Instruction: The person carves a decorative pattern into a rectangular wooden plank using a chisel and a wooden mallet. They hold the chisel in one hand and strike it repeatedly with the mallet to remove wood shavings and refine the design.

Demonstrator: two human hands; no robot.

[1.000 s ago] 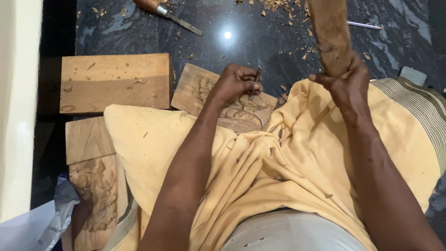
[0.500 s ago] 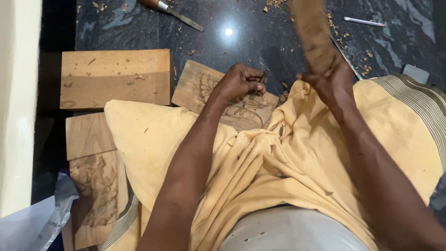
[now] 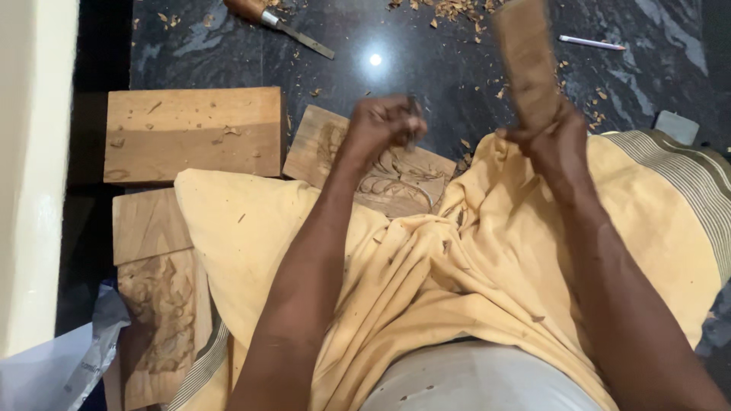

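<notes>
Change: the right hand (image 3: 560, 141) is now lifting its wooden mallet (image 3: 527, 65) higher than a moment ago, blurring with motion; the left hand (image 3: 383, 122) is staying over the carved panel.
Left hand: its fingers are closing together around a thin dark chisel (image 3: 412, 122), most of the tool being hidden inside the grip, its tip pointing down at the panel.
Right hand: its fingers are clamping tightly on the lower end of the mallet, which is standing nearly upright above the person's lap.
Carved panel (image 3: 388, 171): a slab of pale wood lying on the dark stone floor (image 3: 426, 46) just beyond the yellow cloth (image 3: 457, 251) covering the person's legs; part of it is tucked under the cloth.
Progress: curling relief shapes are already showing across the panel's visible face, so much cutting appears done; finer detail seems to be remaining.
Surroundings: a plain wooden block (image 3: 190, 133) is lying toward the floor's left edge, another carved piece (image 3: 156, 320) nearer the person, a spare chisel (image 3: 278, 19) and wood chips (image 3: 457, 9) at the far edge.
</notes>
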